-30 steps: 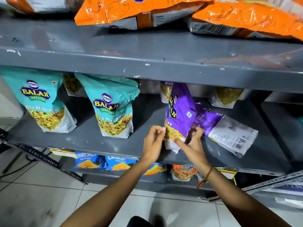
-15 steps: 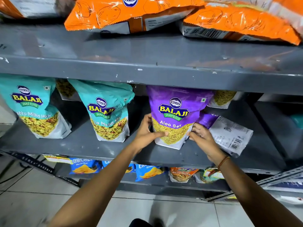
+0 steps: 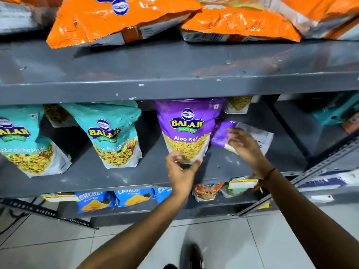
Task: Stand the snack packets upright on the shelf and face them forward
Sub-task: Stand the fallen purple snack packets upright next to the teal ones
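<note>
A second ago the purple packet (image 3: pixel 187 131) was turned edge-on between both hands; now it stands upright on the shelf (image 3: pixel 97 175) with its front label facing out. The left hand (image 3: pixel 179 170) has slipped from the packet's side down to its bottom edge, fingers loosely curled. The right hand (image 3: pixel 245 145) has left that packet and moved right, onto the second purple packet (image 3: pixel 258 135) lying flat with its back up.

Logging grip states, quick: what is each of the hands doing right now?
Left hand: open, fingers at the base of the upright purple Aloo Sev packet.
Right hand: open, reaching onto the fallen purple packet.
</note>
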